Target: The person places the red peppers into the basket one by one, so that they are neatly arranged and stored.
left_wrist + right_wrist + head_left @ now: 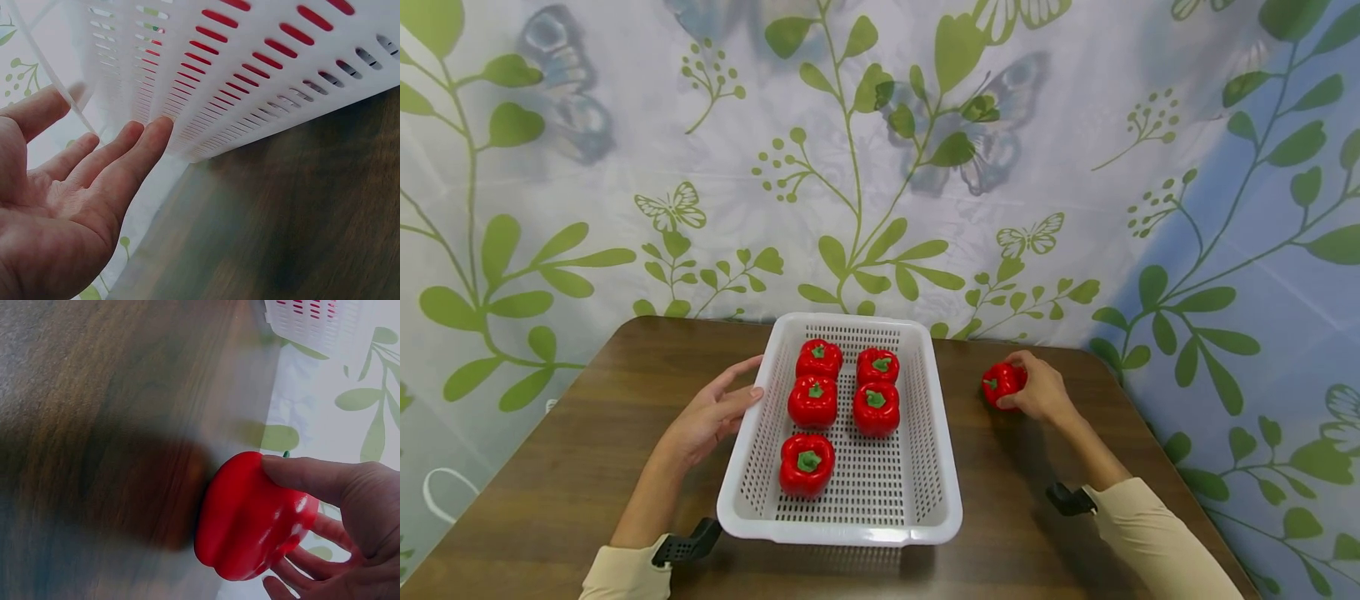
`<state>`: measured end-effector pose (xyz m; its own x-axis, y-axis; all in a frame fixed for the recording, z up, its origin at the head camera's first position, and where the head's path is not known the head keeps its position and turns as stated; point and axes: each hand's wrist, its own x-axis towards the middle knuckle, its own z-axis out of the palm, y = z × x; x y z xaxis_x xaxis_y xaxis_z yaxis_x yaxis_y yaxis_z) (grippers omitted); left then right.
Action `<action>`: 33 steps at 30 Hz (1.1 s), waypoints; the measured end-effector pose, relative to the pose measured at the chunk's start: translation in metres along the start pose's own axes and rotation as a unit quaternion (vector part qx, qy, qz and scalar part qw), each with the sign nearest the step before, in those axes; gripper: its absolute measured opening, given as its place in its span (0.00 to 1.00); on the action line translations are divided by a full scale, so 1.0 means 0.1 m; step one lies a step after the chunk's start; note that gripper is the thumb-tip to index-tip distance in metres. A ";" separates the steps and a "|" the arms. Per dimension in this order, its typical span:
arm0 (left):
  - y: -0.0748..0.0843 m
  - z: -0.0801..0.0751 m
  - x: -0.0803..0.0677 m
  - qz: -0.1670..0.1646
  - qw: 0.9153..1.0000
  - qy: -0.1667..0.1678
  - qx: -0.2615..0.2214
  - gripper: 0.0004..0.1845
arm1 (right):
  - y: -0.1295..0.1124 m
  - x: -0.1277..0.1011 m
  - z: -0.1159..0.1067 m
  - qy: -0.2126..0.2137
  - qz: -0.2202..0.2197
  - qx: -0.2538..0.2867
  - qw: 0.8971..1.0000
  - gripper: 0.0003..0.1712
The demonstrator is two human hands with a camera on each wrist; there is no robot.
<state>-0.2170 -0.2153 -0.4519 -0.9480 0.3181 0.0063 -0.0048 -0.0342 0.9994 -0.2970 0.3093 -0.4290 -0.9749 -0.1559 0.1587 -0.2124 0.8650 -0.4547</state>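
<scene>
A white slotted basket stands in the middle of the brown table and holds several red bell peppers with green stems. My left hand lies with straight fingers against the basket's left wall. To the right of the basket, my right hand grips one more red pepper on the table; in the right wrist view the thumb and fingers curl round this pepper.
A leaf-and-butterfly printed curtain hangs close behind the table and along its right side. The table's far edge runs just behind the basket. Bare wood shows on both sides of the basket.
</scene>
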 end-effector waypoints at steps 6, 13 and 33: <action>0.00 0.00 0.00 0.002 1.000 -0.002 -0.002 0.33 | 0.02 -0.02 -0.02 -0.004 0.008 0.003 1.000 0.40; -0.01 -0.02 0.00 0.000 1.000 0.002 -0.001 0.33 | 0.01 -0.05 -0.06 0.000 0.002 -0.003 1.000 0.42; -0.02 -0.02 0.00 -0.005 1.000 0.002 0.001 0.33 | -0.13 -0.14 -0.19 0.023 -0.004 0.004 1.000 0.38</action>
<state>-0.2175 -0.2174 -0.4541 -0.9492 0.3147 -0.0035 -0.0132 -0.0289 0.9995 -0.2795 0.3094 -0.4082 -0.9692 -0.1400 0.2026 -0.2204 0.8603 -0.4598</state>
